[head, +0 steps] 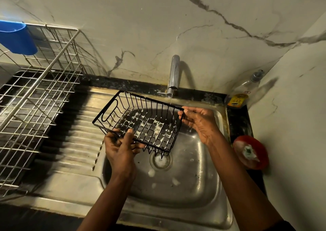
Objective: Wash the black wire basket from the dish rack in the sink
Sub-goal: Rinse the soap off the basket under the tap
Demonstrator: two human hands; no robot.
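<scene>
With forearms stretched toward the tap point(173, 72), held the basket point(146, 125) tilted just below its spout, over the sink point(194, 186), presumably to catch the thin stream on the mesh floor (foamy between the wires). Gripped the rim farthest from the tap with the left hand point(121, 148), thumb over the wire, fingers curled underneath, seemingly to bear the weight. Pinched the corner nearest the tap with the right hand point(201, 123), likely to steer that end under the water. Left the dish rack point(35, 98) well to the tap's left.
</scene>
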